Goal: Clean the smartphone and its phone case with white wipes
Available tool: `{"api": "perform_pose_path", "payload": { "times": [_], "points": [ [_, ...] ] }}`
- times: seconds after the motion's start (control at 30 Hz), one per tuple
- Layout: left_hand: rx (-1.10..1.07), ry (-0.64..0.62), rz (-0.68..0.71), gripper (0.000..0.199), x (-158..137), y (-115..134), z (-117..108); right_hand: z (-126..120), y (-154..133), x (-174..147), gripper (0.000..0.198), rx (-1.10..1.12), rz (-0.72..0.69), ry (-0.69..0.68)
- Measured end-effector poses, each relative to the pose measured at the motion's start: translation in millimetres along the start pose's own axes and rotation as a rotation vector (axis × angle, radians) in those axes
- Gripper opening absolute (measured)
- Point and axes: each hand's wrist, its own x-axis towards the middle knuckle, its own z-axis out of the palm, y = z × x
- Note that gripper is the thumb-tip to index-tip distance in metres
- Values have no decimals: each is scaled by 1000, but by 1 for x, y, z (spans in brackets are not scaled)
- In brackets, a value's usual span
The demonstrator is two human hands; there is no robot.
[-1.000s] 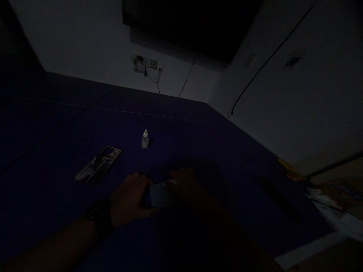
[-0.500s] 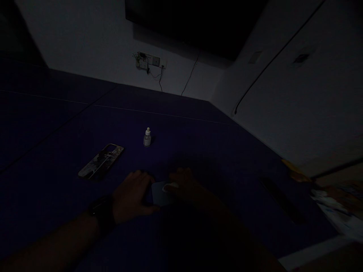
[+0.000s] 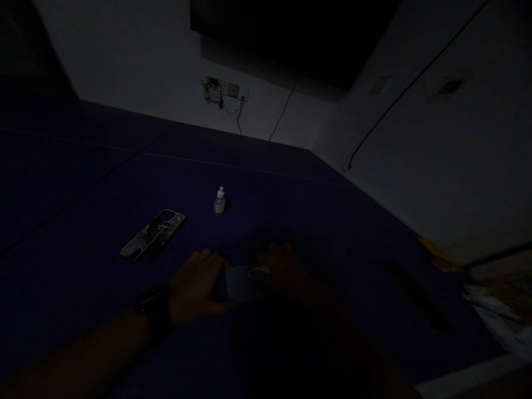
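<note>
A flat grey phone (image 3: pixel 239 282) with rounded corners lies on the blue table, its right part hidden under my right hand. My left hand (image 3: pixel 197 291), a dark watch on its wrist, spans the phone's left end and grips it by the edges between thumb and fingers. On the phone's face, my right hand (image 3: pixel 282 271) presses a small white wad (image 3: pixel 260 270), like tissue or cloth, under closed fingers. Deep shadow hides most of that hand. Beyond them a small dropper bottle (image 3: pixel 219 202) stands upright. A patterned phone case (image 3: pixel 153 235) lies to the left.
The dark blue tabletop (image 3: pixel 166 183) reaches the white wall. A long dark object (image 3: pixel 418 296) lies at the right. Near the right edge are a yellow item (image 3: pixel 440 256) and blurred papers or bags (image 3: pixel 499 310). Sockets (image 3: pixel 228 88) with cables and a large black screen (image 3: pixel 291 39) are on the wall.
The view has shifted slightly, so everything sits a little further right. The right hand with the white wad has slid slightly rightward along the phone; the left hand keeps its grip.
</note>
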Motion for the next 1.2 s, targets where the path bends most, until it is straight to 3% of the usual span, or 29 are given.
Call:
{"api": "perform_pose_path", "payload": {
  "times": [0.13, 0.3, 0.5, 0.7, 0.87, 1.03, 1.2],
  "points": [
    [-9, 3, -8, 55, 0, 0, -1, 1, 3, 3, 21, -34, 69, 82],
    [-7, 2, -9, 56, 0, 1, -2, 1, 4, 2, 23, -5, -51, -6],
    [-15, -20, -28, 55, 0, 3, -4, -1, 4, 3, 18, -21, 61, 63],
    [-12, 0, -4, 54, 0, 2, -3, 0, 4, 1, 24, 8, -78, -13],
    [2, -8, -7, 54, -1, 2, -2, 5, 11, 2, 23, -20, 43, 81],
    [-3, 7, -2, 54, -1, 1, -2, 5, 10, 1, 23, 17, -100, 9],
    [-3, -16, -5, 56, 0, 2, -2, 7, 13, 3, 22, 5, 26, 90]
  ]
}}
